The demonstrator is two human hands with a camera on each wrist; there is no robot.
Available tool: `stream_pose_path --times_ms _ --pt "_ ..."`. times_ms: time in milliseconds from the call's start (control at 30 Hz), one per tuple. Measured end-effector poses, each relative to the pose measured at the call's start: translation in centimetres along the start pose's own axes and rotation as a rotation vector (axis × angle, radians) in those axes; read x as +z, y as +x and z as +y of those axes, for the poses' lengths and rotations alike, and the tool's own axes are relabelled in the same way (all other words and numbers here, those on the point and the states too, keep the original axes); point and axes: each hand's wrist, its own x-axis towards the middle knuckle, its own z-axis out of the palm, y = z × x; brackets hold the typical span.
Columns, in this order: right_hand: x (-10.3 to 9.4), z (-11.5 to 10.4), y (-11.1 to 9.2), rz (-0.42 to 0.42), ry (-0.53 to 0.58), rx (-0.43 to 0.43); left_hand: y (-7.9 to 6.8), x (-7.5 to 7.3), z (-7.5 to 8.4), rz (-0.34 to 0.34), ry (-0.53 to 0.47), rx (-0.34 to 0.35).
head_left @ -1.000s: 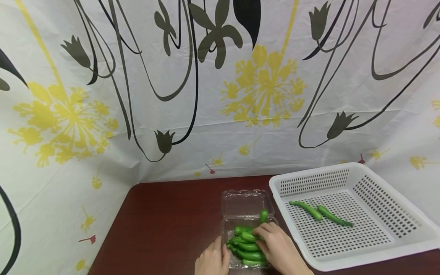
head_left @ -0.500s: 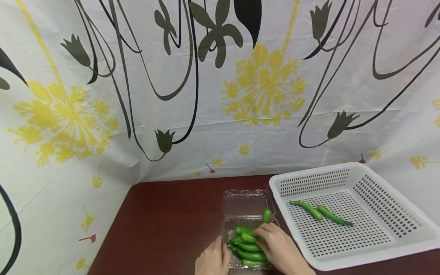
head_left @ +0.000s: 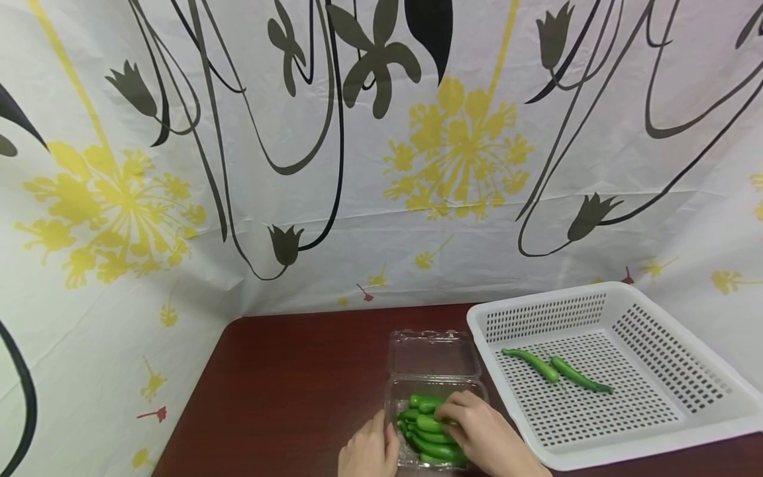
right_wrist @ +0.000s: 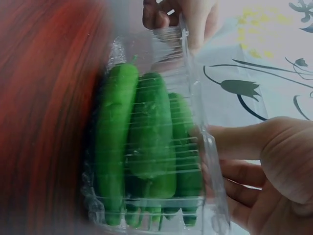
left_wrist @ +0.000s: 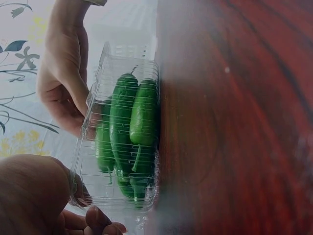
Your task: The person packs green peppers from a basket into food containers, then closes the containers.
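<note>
Several green chili peppers [head_left: 432,438] lie crosswise in a hinged clear plastic container [head_left: 408,383], its lid [head_left: 434,354] folded back. At the container's left side, my left hand [head_left: 368,450] grips the wall, thumb toward the near edge. My right hand [head_left: 479,427] reaches over the right rim, its curled fingers and thumb on a pepper among the upper ones; the fingertips are partly hidden. Through the ribbed wall, the left wrist view shows the stacked peppers [left_wrist: 124,112] with stems. In the right wrist view, my right hand [right_wrist: 274,166] bends over the rim.
To the right stands a white perforated basket [head_left: 685,434] holding two green peppers [head_left: 539,366], close beside the container. Dark red-brown tabletop [head_left: 286,391] extends to the left. A patterned cloth [head_left: 369,199] hangs behind the table.
The pepper that pointed up beyond my right hand no longer shows there. My right fingers have shifted slightly over the pile, and the container has moved a little to the right. The left hand stays put.
</note>
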Motion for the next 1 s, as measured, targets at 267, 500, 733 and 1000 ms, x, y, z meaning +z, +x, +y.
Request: stream_pose_path --times_ms 267,500,733,1000 --pt "0.16 -0.11 0.12 0.001 -0.009 0.009 -0.07 0.04 -0.04 0.016 0.004 0.017" --pt "0.31 -0.03 0.13 0.007 -0.001 0.002 -0.03 0.09 -0.06 0.027 0.004 0.028" --pt "0.28 0.02 0.10 -0.001 0.017 0.009 -0.09 0.21 -0.14 0.019 -0.003 0.018" --pt "0.02 0.01 0.04 0.020 0.000 0.008 -0.15 0.36 -0.22 0.027 -0.001 0.019"
